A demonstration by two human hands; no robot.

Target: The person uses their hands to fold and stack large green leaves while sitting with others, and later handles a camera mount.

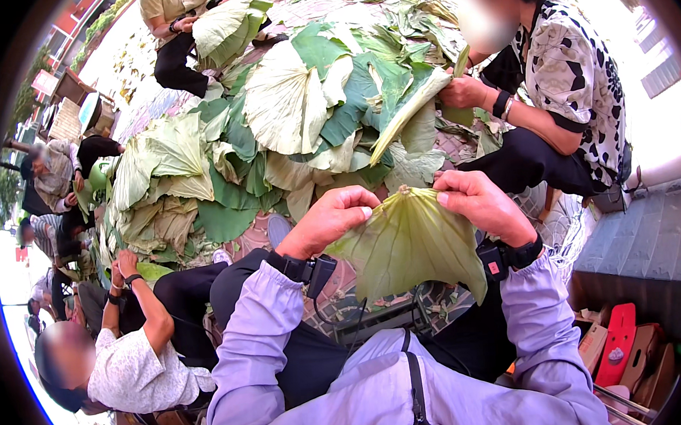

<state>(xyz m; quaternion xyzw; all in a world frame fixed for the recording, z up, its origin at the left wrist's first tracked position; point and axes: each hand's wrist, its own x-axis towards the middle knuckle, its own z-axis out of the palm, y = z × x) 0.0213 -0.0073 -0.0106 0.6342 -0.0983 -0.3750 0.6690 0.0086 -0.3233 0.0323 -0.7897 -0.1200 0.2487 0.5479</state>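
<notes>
A yellow-green lotus leaf point(415, 243) hangs folded from its upper edge between my two hands, above my lap. My left hand point(329, 222) pinches it near the upper left corner, thumb against the fingers. On the other side my right hand point(485, 205) grips the upper right edge, thumb in front. The leaf's stem nub sticks up at the top, midway between the hands. Its lower edge droops freely, with veins fanning down from the nub. Both wrists wear black straps with small boxes on them.
Beyond my knees lies a big heap of green and dried lotus leaves point(284, 100). Several people sit around it handling leaves, one close on my right in a patterned shirt point(572, 85), another at lower left. A grey-covered box point(642, 227) and cartons point(644, 350) stand at right.
</notes>
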